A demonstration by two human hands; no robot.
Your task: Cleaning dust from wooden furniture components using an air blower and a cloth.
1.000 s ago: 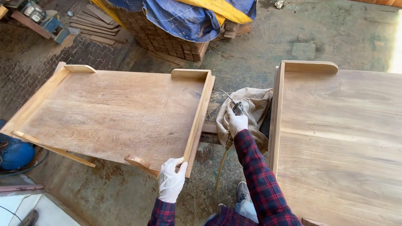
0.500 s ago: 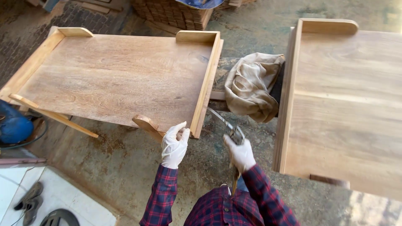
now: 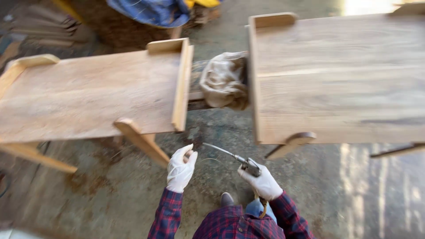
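Left hand (image 3: 180, 169) now off table leg (image 3: 142, 141)

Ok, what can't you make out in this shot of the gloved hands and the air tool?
Head view only:
- The air tool: its grip is hidden inside the right hand.
- Its hose: hidden behind the plaid sleeve.
- The left hand: whether it touches the wooden leg is lost to motion blur.
- The right panel: cut off by the frame edge.

Both hands in white knit cloth gloves, left hand (image 3: 180, 169) empty, right hand (image 3: 263, 182) gripping a metal air gun (image 3: 248, 165) with thin shiny nozzle. Table tops (image 3: 88, 95) bare unfinished wood, matt, visible grain. Crumpled cloth sack (image 3: 222, 79) between them. Floor (image 3: 110, 190) rough stained concrete. Sleeves plaid flannel.
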